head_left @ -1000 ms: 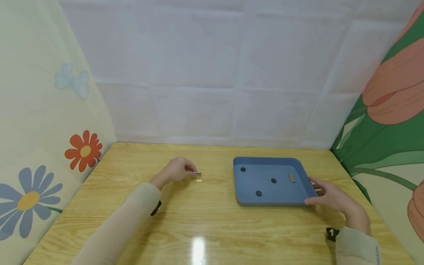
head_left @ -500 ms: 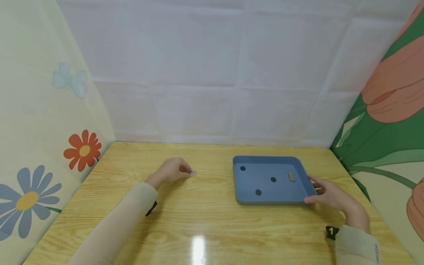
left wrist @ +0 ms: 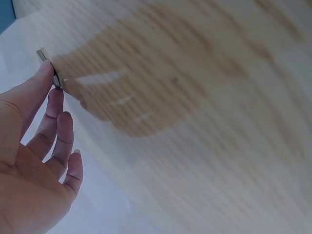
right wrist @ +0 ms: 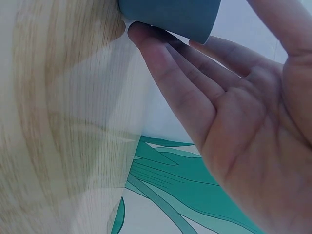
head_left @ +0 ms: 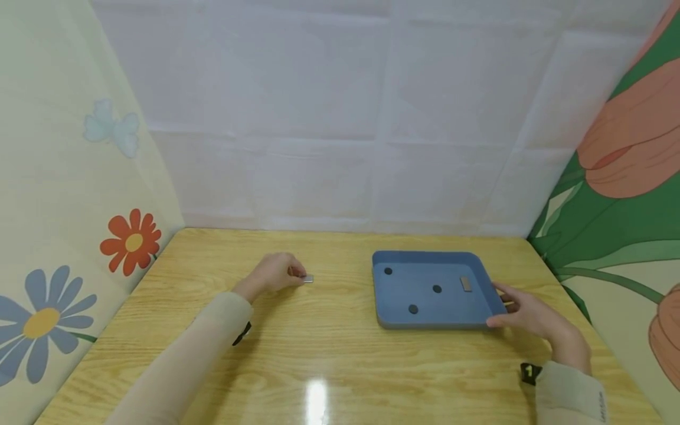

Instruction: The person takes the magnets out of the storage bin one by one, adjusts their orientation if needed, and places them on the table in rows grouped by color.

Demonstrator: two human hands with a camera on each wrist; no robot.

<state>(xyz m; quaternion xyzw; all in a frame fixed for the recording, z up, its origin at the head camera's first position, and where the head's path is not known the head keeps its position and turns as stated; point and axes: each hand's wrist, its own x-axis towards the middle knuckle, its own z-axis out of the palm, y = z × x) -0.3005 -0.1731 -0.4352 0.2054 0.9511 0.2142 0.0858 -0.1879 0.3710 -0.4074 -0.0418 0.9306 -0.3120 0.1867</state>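
My left hand (head_left: 276,273) pinches a small flat silver metal piece (head_left: 308,278) between thumb and index finger, close over the table at left of centre. In the left wrist view, the metal piece (left wrist: 56,79) sticks out past the thumb, and the other fingers are loosely bent. My right hand (head_left: 536,313) rests against the right side of a shallow blue tray (head_left: 378,301). Its fingers, nearly straight in the right wrist view, touch the tray's side (right wrist: 175,17). Inside the tray lie three black discs (head_left: 437,288) and a similar rectangular metal piece (head_left: 466,284).
A shiny wood-grain table (head_left: 340,366) carries everything. White cloth (head_left: 297,118) hangs along its back edge. Flower-patterned cloths stand at the left (head_left: 48,177) and right (head_left: 632,236) sides.
My left hand has shifted slightly left with the metal piece, which now lies flatter and closer to the table. The right hand and the tray hold their place.
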